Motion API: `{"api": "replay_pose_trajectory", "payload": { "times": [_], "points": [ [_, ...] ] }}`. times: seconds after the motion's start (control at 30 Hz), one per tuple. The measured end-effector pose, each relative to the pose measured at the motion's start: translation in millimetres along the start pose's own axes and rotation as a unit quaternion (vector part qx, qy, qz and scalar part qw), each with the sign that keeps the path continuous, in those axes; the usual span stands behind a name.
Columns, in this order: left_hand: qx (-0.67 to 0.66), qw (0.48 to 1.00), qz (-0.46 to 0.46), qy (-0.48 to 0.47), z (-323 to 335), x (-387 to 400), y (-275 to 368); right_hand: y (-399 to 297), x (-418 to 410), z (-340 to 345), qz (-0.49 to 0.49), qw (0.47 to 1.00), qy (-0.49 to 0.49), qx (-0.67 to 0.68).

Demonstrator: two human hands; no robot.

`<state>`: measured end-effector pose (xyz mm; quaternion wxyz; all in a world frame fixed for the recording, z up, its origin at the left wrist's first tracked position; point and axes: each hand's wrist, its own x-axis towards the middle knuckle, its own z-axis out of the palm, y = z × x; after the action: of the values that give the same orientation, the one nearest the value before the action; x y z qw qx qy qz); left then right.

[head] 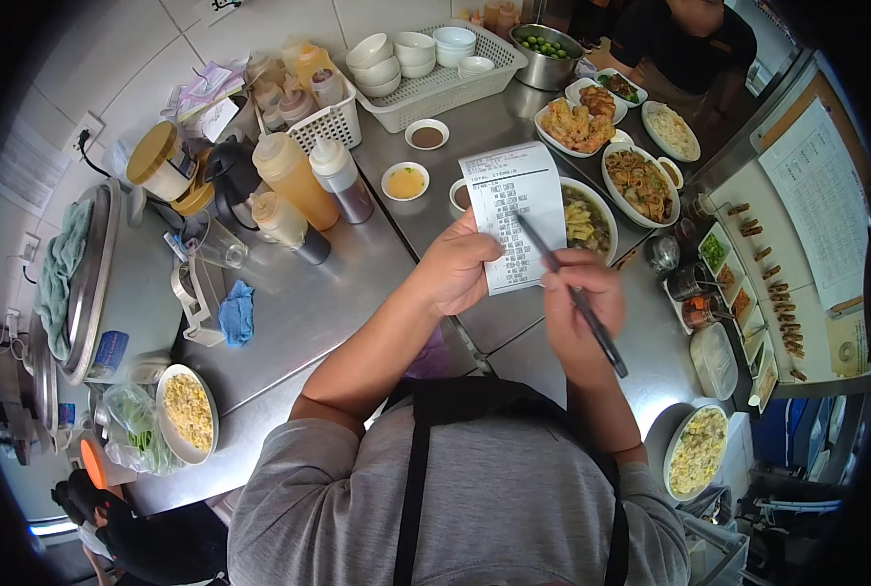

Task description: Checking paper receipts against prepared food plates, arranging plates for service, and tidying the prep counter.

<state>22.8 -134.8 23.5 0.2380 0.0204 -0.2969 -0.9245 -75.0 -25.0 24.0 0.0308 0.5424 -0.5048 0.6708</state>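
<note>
My left hand (461, 264) holds a long printed paper slip (516, 220) by its lower left edge, thumb on the front. In my right hand (583, 300) is a dark pen (589, 322), its tip at the slip's upper middle part. Partly hidden behind the slip stands a bowl of soup (588, 220) with yellow pieces. To its upper right are an oval dish of noodles (639, 183), a plate of fried food (574, 126) and a dish of rice (671, 130). Small bowls with yellow (406, 182) and brown (427, 137) contents sit left of the slip.
Squeeze bottles (296, 176) stand on the steel counter (355, 293) at left, near a blue cloth (237, 313). A white basket (442, 91) holds stacked bowls. Fried rice dishes lie far left (188, 414) and right (695, 453). Jars (699, 311) line the right side. Another person stands at upper right.
</note>
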Motion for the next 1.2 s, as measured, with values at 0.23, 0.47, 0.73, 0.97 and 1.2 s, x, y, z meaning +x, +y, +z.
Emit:
{"api": "replay_pose_trajectory", "payload": {
  "times": [0.23, 0.47, 0.73, 0.97, 1.2],
  "points": [
    [0.001, 1.0, 0.005, 0.022, 2.7, -1.5, 2.3, 13.1, 4.4, -1.2, 0.049, 0.996, 0.066, 0.013],
    [0.035, 0.999, 0.015, 0.038, -0.5, -1.0, -3.9, -1.2, 8.1, 8.3, -0.025, 0.999, -0.019, -0.01],
    [0.056, 0.997, 0.009, 0.045, -2.1, -1.7, -7.9, 16.2, 16.9, -5.5, -0.059, 0.996, 0.009, -0.072],
    [0.051, 0.998, -0.008, 0.037, 0.7, 3.0, -8.6, 30.6, 10.8, -27.9, 0.059, 0.993, 0.107, 0.005],
    [0.055, 0.998, -0.001, 0.038, 0.9, 3.9, -8.8, 32.0, 7.7, -30.5, 0.096, 0.989, 0.107, 0.047]
  ]
}}
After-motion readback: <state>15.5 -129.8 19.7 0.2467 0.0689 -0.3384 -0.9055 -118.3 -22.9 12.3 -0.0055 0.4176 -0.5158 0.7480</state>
